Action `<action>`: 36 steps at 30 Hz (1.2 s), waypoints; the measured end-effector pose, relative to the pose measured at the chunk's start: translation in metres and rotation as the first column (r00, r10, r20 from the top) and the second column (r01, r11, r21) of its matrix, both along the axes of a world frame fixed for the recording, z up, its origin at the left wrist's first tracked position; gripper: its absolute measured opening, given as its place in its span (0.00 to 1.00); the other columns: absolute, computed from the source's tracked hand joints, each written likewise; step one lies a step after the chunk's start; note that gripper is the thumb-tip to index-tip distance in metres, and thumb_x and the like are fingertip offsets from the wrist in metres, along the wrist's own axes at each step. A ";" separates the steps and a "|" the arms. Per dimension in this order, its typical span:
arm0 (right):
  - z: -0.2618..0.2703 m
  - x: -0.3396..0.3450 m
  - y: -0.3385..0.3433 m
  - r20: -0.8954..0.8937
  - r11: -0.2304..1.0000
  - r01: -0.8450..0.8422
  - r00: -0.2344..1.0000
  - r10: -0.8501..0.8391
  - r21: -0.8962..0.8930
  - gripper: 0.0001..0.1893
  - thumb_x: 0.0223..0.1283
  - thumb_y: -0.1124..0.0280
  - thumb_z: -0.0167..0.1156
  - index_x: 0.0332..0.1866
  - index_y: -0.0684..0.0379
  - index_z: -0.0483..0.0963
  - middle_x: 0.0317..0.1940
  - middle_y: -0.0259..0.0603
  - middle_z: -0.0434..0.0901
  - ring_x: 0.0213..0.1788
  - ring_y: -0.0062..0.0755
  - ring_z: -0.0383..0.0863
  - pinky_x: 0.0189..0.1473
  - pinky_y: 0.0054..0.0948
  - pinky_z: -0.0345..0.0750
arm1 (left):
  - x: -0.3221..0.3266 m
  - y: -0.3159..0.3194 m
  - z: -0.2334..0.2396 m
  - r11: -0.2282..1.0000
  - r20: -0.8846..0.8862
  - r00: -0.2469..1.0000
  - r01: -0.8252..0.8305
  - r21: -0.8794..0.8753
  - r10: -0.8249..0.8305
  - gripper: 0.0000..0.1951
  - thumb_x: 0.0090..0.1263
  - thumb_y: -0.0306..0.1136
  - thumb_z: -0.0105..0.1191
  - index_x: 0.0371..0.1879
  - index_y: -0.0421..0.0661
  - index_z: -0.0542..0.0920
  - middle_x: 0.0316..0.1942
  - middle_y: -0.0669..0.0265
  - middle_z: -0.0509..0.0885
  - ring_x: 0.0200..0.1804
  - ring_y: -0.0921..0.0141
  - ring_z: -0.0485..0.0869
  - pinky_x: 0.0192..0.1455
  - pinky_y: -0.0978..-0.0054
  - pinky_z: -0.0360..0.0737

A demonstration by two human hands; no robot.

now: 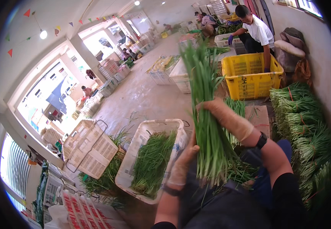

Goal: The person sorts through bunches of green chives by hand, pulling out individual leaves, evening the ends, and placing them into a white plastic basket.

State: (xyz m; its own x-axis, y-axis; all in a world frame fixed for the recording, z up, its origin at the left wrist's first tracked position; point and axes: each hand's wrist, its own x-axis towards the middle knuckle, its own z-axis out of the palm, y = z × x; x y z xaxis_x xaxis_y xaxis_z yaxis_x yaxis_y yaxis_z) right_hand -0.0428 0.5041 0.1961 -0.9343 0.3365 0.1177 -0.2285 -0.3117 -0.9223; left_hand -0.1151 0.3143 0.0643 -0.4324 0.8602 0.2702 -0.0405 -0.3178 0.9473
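Observation:
A tall bunch of garlic chives (207, 128) stands nearly upright in front of my body, its leaf tips up and pale stem ends down. Around its middle, my right hand (221, 114) grips it in a thin translucent glove. Lower on the left side, my left hand (186, 161), gloved the same way, holds the bunch, with some fingers hidden behind the stems. Loose chives (240, 170) lie below, by my legs. To the left, a white plastic crate (122, 170) contains more green chives (154, 160).
Tied chive bundles (305, 123) are stacked along the right wall. Beyond my right hand stands a yellow plastic crate (252, 83), with a co-worker (258, 31) reaching into it. A tilted white basket (89, 148) with metal handles is at left. Cardboard (258, 117) lies ahead.

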 end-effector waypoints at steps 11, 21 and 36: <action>-0.062 0.022 0.051 0.184 0.891 -0.104 0.983 0.024 0.443 0.58 0.49 0.45 0.72 0.74 0.70 0.44 0.66 0.58 0.65 0.67 0.44 0.67 0.68 0.32 0.64 | -0.016 0.095 0.009 0.980 0.701 0.687 0.172 0.100 -0.192 0.25 0.68 0.44 0.60 0.58 0.41 0.75 0.49 0.62 0.82 0.49 0.66 0.82 0.53 0.67 0.82; -0.133 0.074 0.182 -0.122 0.735 0.245 0.968 -0.217 0.633 0.46 0.45 0.65 0.77 0.70 0.60 0.58 0.60 0.48 0.73 0.61 0.37 0.73 0.62 0.35 0.72 | 0.020 0.274 -0.002 0.998 0.079 0.996 -0.036 0.047 0.032 0.30 0.52 0.34 0.75 0.54 0.39 0.76 0.46 0.63 0.82 0.47 0.68 0.81 0.52 0.71 0.78; -0.168 0.069 0.241 0.337 0.314 -0.245 0.898 -0.282 0.917 0.17 0.56 0.60 0.62 0.48 0.58 0.75 0.39 0.43 0.81 0.44 0.43 0.81 0.42 0.37 0.79 | -0.011 0.335 -0.106 0.966 0.156 0.976 0.182 -0.184 -0.155 0.20 0.59 0.27 0.66 0.52 0.43 0.79 0.47 0.63 0.83 0.50 0.68 0.81 0.49 0.71 0.80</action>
